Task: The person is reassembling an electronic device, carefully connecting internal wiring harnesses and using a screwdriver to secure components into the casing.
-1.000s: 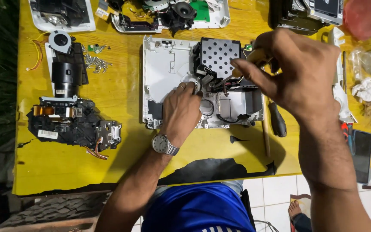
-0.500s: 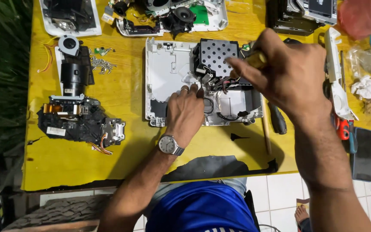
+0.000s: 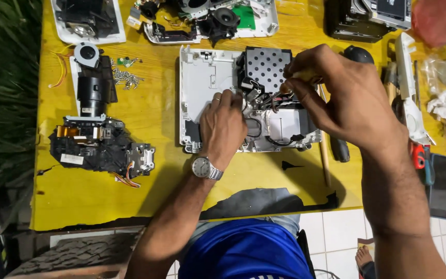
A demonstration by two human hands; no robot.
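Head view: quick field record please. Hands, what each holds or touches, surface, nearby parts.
surface: yellow table
work item: opened white device shell, wiring exposed
left hand: flat on the shell, fingers at the wires; wristwatch on
right hand: pinches a yellow-handled tool over the shell
left of shell: black lens assembly, loose screws
right edge: more tools, partly hidden

bare yellow table (image 3: 104, 201) near edge, lens assembly (image 3: 96, 147) left, tools (image 3: 336, 150) right

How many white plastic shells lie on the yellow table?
3: one white shell under both hands, one at the top left, one at top centre. More may lie outside the frame.
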